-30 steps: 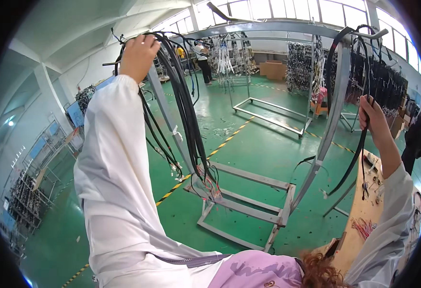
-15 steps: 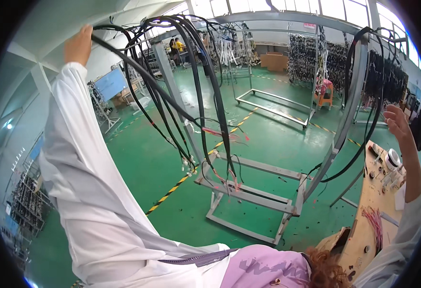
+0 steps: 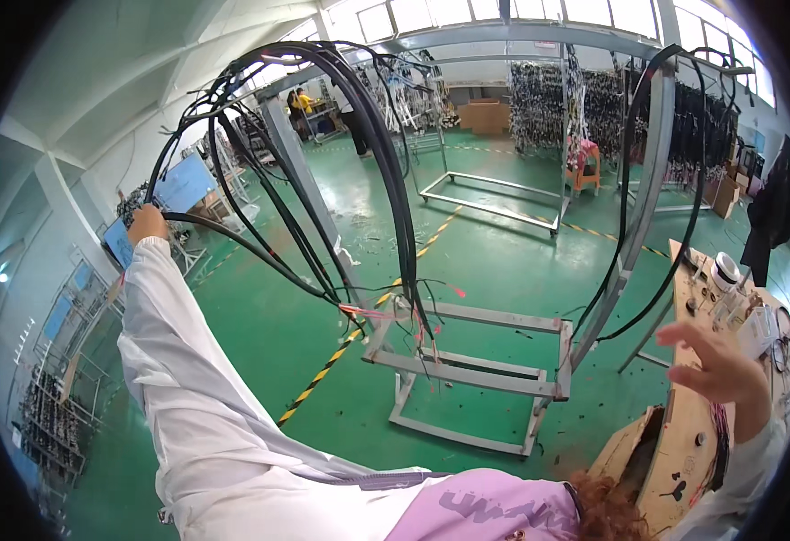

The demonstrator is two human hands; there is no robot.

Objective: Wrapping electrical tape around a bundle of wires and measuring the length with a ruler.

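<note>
Here, notes on what could slip at this point.
Left hand (image 3: 148, 223): raised out to the left at the end of a white sleeve, closed round a black cable of the wire harness (image 3: 323, 171).
Right hand (image 3: 717, 362): spread wide and flat, holding nothing, hanging over the wooden workboard (image 3: 683, 442), clear of the cables.
Harness position: draped high over the top bar of the metal rack (image 3: 467, 361), its strands fanning down to loose ends with red tags just above the rack's base.
Snag risk: judged likely; the loops crossed each other near the top bar, so a pull from the left could tighten them there.
Drop risk: only one hand gripped, and on one strand; the rest of the bundle could slide off the bar.
Tag ends: hung close to the base rails and could catch.
Second harness (image 3: 674, 180): hung on the right post, near enough to tangle.
Background: people stood well apart at far benches.
</note>
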